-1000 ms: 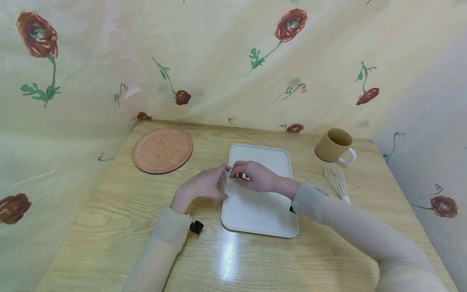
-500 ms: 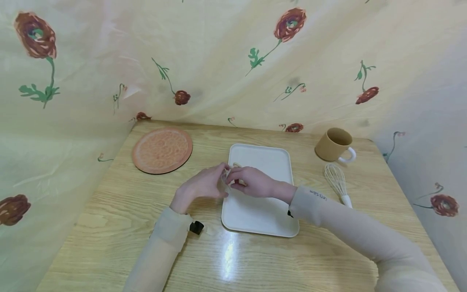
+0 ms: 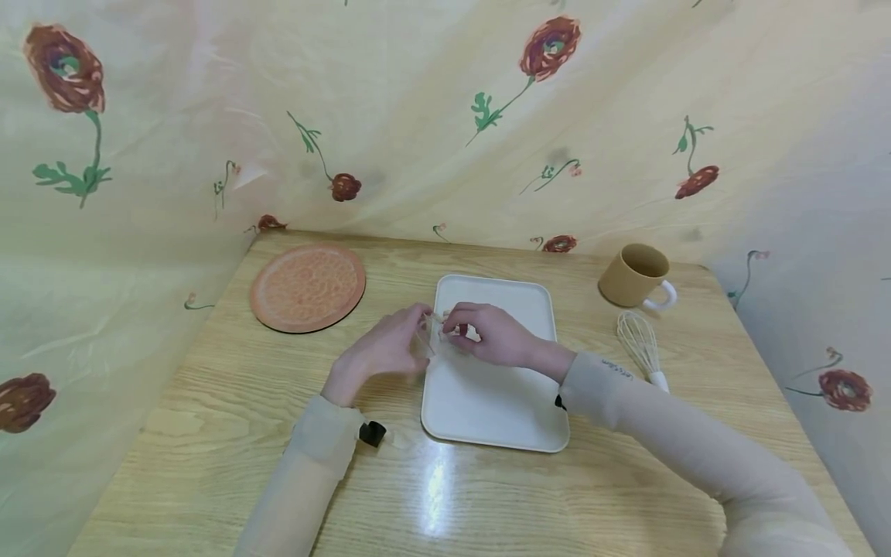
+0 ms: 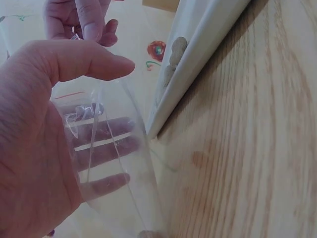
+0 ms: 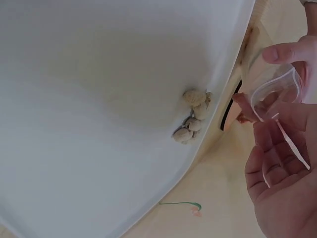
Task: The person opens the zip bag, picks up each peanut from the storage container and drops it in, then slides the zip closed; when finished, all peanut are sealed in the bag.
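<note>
A clear plastic zip bag (image 4: 116,144) hangs in my left hand (image 3: 386,344), with the thumb on the near side and the fingers showing through the film. My right hand (image 3: 490,334) pinches the bag's edge near its open mouth, over the left side of the white tray (image 3: 494,406). In the right wrist view the bag's mouth gapes between the left hand and my right hand (image 5: 282,173). Several unshelled peanuts (image 5: 193,116) lie in the tray along its left rim. My right hand mostly hides them in the head view.
A round orange patterned mat (image 3: 308,288) lies at the back left of the wooden table (image 3: 230,402). At the back right stands a tan mug (image 3: 633,275) with a white handle, a whisk (image 3: 640,344) in front of it. A floral cloth hangs behind.
My right hand dipped toward the bag beside the left hand, then came back slightly up and right. The left hand has barely shifted and still holds the bag.
</note>
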Available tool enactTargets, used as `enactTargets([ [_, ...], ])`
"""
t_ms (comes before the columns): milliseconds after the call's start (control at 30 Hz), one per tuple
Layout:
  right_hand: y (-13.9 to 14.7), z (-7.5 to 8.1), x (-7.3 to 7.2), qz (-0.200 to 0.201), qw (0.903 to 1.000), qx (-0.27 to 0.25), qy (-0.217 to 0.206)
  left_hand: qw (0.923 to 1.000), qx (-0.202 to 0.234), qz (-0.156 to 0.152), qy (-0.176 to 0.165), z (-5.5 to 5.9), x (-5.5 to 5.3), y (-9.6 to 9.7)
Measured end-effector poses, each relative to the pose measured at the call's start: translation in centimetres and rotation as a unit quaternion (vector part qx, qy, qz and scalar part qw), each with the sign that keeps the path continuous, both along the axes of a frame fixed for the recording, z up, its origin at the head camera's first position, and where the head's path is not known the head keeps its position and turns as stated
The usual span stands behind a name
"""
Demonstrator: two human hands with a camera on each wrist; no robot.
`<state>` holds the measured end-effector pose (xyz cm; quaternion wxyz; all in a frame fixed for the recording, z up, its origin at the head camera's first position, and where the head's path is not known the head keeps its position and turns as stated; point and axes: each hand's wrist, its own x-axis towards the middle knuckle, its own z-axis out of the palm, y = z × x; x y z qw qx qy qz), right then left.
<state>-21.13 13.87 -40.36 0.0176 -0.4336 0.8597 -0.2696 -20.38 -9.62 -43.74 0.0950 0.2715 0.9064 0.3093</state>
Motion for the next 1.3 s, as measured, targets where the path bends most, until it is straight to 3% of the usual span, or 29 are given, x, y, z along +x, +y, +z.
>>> enactTargets([
  [333,0.9,-1.0,-0.4,-0.068,0.9965,0.043,-0.021,0.9998,0.006,0.014,0.009,-0.3,-0.5,-0.9],
  [600,1.2,-2.2,0.0,-0.090,0.9912,0.085,-0.047,0.9995,0.004,0.018,0.026,0.1,-0.4,-0.9],
  [900,1.3,-3.7,0.1,-0.072,0.9922,0.087,-0.053,0.9996,0.005,0.012,0.027,0.1,-0.4,-1.0],
  [1300,1.2,-3.5,0.3,-0.069,0.9914,0.103,-0.043,0.9998,-0.002,0.005,0.021,0.2,-0.4,-1.0],
])
